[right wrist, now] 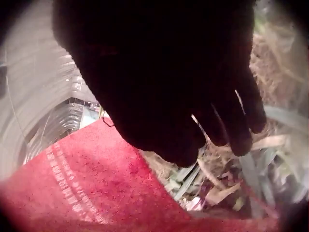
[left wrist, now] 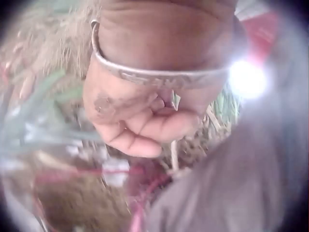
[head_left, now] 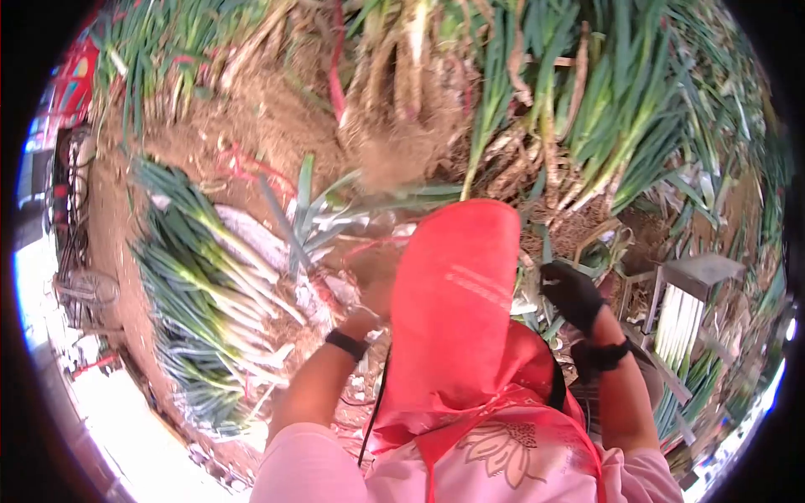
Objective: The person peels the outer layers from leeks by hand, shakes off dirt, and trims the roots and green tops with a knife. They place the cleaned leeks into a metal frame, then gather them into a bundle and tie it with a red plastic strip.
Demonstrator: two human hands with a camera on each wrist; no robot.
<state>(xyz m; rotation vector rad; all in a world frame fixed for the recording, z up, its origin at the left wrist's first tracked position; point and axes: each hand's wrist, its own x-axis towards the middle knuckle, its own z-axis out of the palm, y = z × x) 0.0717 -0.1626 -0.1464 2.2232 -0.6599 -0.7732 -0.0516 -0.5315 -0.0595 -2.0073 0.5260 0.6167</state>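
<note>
My bare left hand (head_left: 379, 295), partly beyond the red apron's edge and blurred in the head view, hangs near loose green leaves. In the left wrist view its fingers curl in under a metal bracelet (left wrist: 159, 78), and a small scrap of green leaf (left wrist: 176, 100) pokes out from the curl. A black glove covers my right hand (head_left: 573, 295), which hovers on the other side of the apron (head_left: 453, 302). Dark against the light in the right wrist view, its fingers (right wrist: 240, 137) hang relaxed and slightly spread over leaf scraps (right wrist: 212, 186).
A pile of long green onions (head_left: 222, 285) lies on the soil at left. More bundles (head_left: 620, 126) stand along the back and right. On the right is a metal rack (head_left: 703, 272) with white-stemmed onions (head_left: 677, 323) by it. Pink ribbons (head_left: 251, 163) trail on the ground.
</note>
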